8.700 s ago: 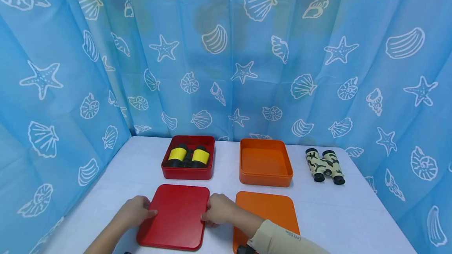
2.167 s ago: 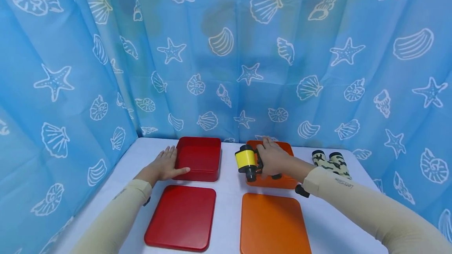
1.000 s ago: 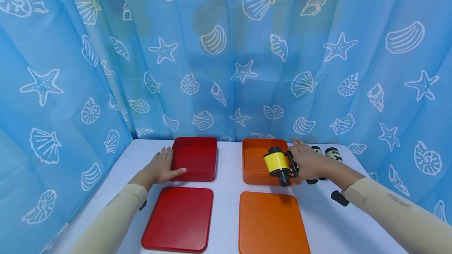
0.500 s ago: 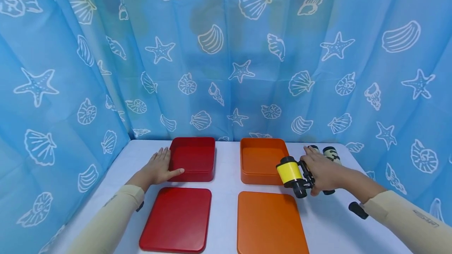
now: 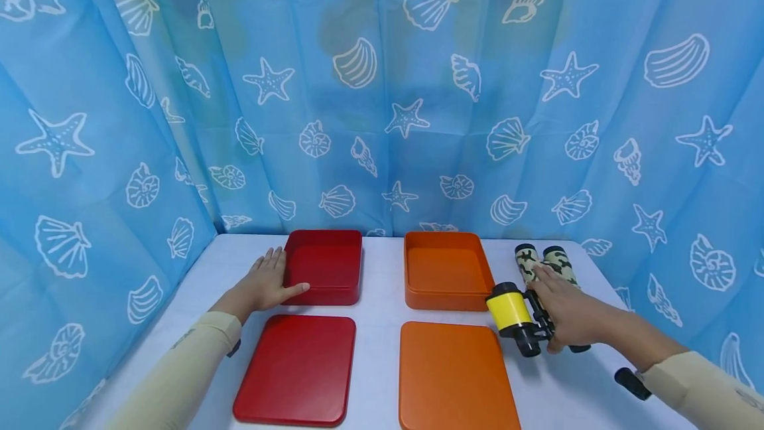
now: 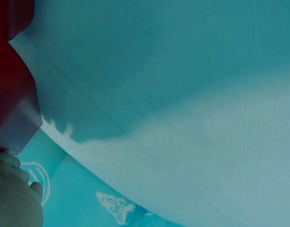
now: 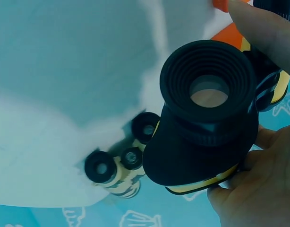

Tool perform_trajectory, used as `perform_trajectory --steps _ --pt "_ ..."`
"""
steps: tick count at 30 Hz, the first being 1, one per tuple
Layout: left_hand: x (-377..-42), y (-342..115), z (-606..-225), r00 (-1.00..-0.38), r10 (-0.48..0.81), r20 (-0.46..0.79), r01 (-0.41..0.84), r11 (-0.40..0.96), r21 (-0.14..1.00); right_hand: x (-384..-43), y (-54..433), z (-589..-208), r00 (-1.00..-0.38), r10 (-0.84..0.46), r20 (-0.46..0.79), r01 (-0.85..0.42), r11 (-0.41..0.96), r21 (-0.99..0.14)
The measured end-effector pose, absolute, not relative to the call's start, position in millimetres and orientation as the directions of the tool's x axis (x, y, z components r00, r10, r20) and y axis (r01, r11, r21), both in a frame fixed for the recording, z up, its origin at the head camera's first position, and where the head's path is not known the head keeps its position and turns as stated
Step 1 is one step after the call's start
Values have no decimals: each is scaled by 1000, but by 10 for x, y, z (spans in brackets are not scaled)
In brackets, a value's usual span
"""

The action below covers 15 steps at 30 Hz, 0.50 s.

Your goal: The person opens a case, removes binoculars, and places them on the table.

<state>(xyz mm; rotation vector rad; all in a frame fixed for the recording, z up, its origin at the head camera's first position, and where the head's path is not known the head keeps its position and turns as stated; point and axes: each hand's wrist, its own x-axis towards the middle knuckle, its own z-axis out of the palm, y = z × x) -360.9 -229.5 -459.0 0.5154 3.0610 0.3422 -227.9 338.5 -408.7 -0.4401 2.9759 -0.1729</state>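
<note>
Yellow-and-black binoculars are in my right hand, which grips them over the table, right of the orange box. In the right wrist view the binoculars' eyepiece faces the camera, with thumb and fingers around the body. Camouflage binoculars lie just beyond, partly covered by that hand. My left hand rests with straight fingers against the left side of the open red box, its thumb across the front corner. In the left wrist view only part of the left hand shows, touching the red box.
An open orange box stands right of the red one. A red lid and an orange lid lie flat in front of their boxes. A blue shell-patterned curtain borders the white table.
The yellow binoculars, first in the red box, have been lifted out and carried right, past the orange box, by my right hand. Both hands have let go of the red lid; the left stays at the red box.
</note>
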Motion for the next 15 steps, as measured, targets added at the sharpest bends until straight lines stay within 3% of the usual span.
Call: perform_trajectory --steps 15 --pt "-3613 -2296 -4604 -948 317 9 311 923 226 -2090 3750 -4245 -956 -266 -126 -246 957 -155"
